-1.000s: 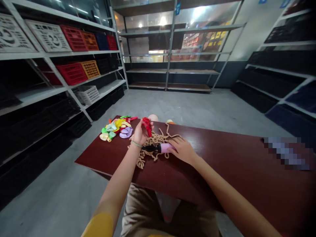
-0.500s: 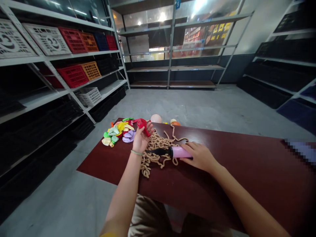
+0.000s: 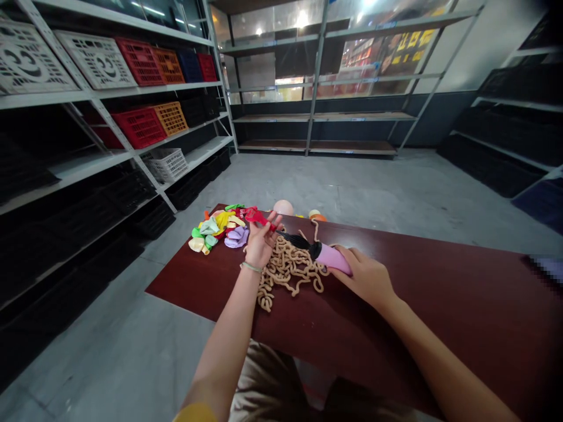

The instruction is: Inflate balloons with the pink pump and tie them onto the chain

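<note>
My left hand grips a limp red balloon between thumb and fingers, palm turned up. In my right hand is a balloon hand pump, with a pink barrel and a black tapered nozzle. The nozzle points left, its tip close to the balloon's neck at my left fingers; whether it sits inside the neck I cannot tell. Beneath both hands lies a tangled tan rope on the dark red table. Left of my left hand is a pile of uninflated balloons in several colours.
Beyond the table's far edge show a pale pink inflated balloon and an orange one. Shelving with coloured crates stands on the left. A metal rack stands at the back. A blurred purple object lies at far right.
The pump has tilted, its nozzle rising toward my left hand and the red balloon. My left fingers have closed in around the balloon's neck. The view has shifted slightly.
</note>
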`<state>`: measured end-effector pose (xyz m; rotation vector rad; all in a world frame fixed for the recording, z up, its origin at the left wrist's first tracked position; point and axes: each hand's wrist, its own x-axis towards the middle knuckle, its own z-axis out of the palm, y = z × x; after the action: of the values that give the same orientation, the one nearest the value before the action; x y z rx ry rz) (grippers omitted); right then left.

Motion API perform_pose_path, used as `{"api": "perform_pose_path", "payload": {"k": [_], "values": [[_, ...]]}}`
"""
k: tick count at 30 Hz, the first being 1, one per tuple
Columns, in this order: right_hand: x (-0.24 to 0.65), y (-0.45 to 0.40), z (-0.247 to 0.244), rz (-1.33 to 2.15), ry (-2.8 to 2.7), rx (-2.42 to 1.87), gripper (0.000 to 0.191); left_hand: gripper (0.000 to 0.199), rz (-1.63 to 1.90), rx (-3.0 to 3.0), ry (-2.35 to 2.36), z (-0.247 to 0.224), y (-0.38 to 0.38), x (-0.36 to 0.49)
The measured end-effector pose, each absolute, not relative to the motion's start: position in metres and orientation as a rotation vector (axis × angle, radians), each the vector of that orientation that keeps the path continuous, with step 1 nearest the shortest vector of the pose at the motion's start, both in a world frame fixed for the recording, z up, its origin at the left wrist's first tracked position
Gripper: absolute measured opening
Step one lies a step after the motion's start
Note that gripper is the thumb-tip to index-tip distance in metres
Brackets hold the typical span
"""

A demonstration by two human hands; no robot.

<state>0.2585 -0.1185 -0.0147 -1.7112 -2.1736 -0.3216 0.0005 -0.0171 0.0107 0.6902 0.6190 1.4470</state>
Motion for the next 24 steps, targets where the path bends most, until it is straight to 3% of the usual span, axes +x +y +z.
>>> {"api": "perform_pose_path", "payload": {"k": [15,24], "values": [[0.254,-0.120,-0.011,-0.306,-2.122,-1.790,0.054,0.060,1.530,0.778,0.581,0.007,-0.024,0.015],[0.251,-0.119,-0.014,-0.308,-2.105,-1.772,0.054,0.086,1.508,0.754,0.582,0.011,-0.033,0.028]]}}
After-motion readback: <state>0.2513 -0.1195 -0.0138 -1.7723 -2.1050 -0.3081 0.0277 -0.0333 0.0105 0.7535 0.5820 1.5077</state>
